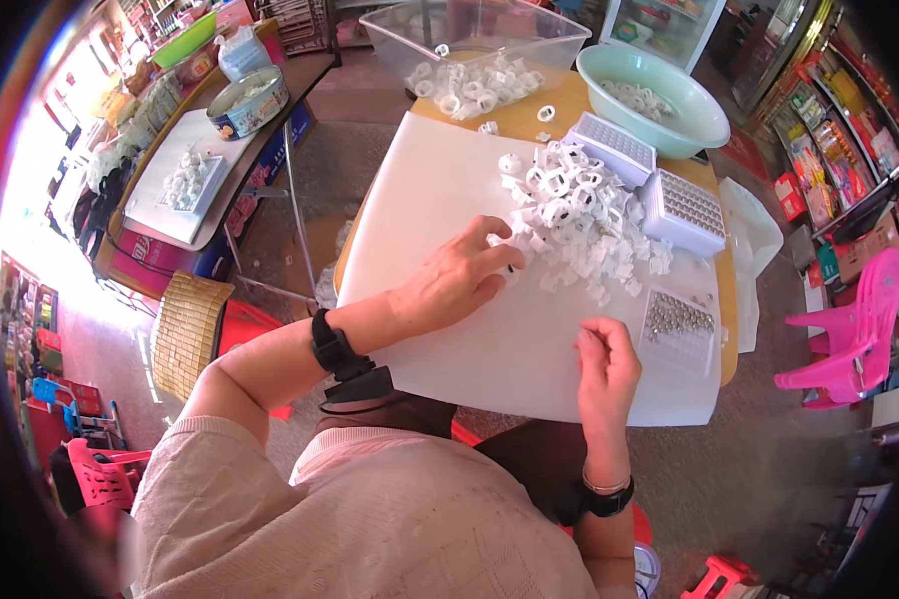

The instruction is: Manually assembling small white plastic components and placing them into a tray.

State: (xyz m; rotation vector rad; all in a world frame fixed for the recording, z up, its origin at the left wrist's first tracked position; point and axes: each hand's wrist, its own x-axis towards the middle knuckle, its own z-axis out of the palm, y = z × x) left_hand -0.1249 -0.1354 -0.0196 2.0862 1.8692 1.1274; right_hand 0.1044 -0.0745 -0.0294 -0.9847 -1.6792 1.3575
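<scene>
A heap of white plastic rings (569, 190) and smaller white plastic pieces (594, 265) lies on the white board (420, 190). My left hand (454, 275) reaches to the heap's left edge, its fingers curved around a white plastic ring (499, 243). Held over the board's near right part, my right hand (607, 374) has its fingers curled together; whatever may be between them is hidden. Beside it, a shallow clear tray (679, 354) carries many small silvery balls (674, 317). Two white gridded boxes (684, 212) stand against the heap's far right side.
Behind the board are a clear plastic bin (385, 40) with more white rings and a pale green basin (714, 125) with white pieces. A side table (135, 205) at left bears a round tin (250, 105). Pink chairs (859, 329) stand at right.
</scene>
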